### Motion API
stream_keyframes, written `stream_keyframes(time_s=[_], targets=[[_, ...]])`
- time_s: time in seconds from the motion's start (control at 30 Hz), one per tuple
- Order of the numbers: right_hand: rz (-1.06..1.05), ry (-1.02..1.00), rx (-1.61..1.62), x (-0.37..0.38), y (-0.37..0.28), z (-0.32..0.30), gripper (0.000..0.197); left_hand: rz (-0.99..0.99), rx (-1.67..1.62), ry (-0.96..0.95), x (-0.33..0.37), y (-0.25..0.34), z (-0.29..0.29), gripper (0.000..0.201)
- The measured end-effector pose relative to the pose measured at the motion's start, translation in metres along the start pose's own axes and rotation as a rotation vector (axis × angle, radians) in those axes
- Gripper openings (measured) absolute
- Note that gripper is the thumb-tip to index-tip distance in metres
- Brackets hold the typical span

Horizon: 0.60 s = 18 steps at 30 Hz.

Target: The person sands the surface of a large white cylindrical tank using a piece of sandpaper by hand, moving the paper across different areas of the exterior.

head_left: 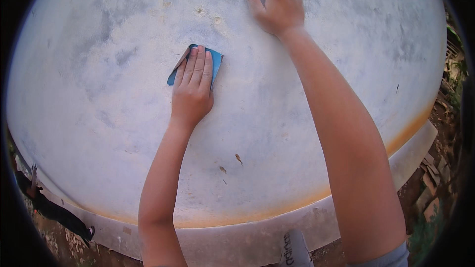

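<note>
A broad, pale surface [267, 104], chalky white with grey smudges, curves away beneath both hands. My left hand [193, 86] lies on a folded piece of blue sandpaper [216, 63], its fingers stretched together over the sheet and pressing it down. The sheet's left edge curls up beside the fingers, and its underside is hidden. Farther off to the right, my right hand [281, 5] rests on the bare surface with thumb and fingers apart. It holds nothing, and its fingertips reach the top edge of the picture.
Small dry leaf bits [238, 159] lie on the surface. An orange-yellow band [277, 213] edges its near side, above a grey ledge [217, 244]. A person in dark clothing [54, 210] is at lower left. Broken slabs and plants [430, 202] lie at right.
</note>
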State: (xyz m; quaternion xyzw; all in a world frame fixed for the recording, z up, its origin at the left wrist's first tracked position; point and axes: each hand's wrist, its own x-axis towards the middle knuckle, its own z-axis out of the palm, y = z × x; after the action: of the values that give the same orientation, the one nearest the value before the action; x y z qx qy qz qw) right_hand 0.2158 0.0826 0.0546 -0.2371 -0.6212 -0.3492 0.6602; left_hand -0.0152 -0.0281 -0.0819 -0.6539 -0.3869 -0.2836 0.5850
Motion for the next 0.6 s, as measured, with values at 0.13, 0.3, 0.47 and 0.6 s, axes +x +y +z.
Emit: stream_keyframes(time_s=[0.13, 0.3, 0.47, 0.6], targets=[[-0.013, 0.009, -0.003, -0.001, -0.001, 0.001, 0.071, -0.218, -0.011, -0.010, -0.007, 0.004, -0.002, 0.056], [-0.032, 0.009, -0.037, -0.001, -0.002, 0.001, 0.072, -0.208, -0.074, 0.014, -0.014, 0.019, -0.002, 0.057], [-0.021, 0.001, -0.005, -0.001, 0.000, 0.000, 0.073, -0.120, -0.092, 0.022, -0.004, 0.021, 0.000, 0.059], [-0.015, -0.007, -0.006, 0.000, 0.000, 0.000, 0.072, -0.197, -0.039, 0.014, 0.001, 0.022, 0.001, 0.062]])
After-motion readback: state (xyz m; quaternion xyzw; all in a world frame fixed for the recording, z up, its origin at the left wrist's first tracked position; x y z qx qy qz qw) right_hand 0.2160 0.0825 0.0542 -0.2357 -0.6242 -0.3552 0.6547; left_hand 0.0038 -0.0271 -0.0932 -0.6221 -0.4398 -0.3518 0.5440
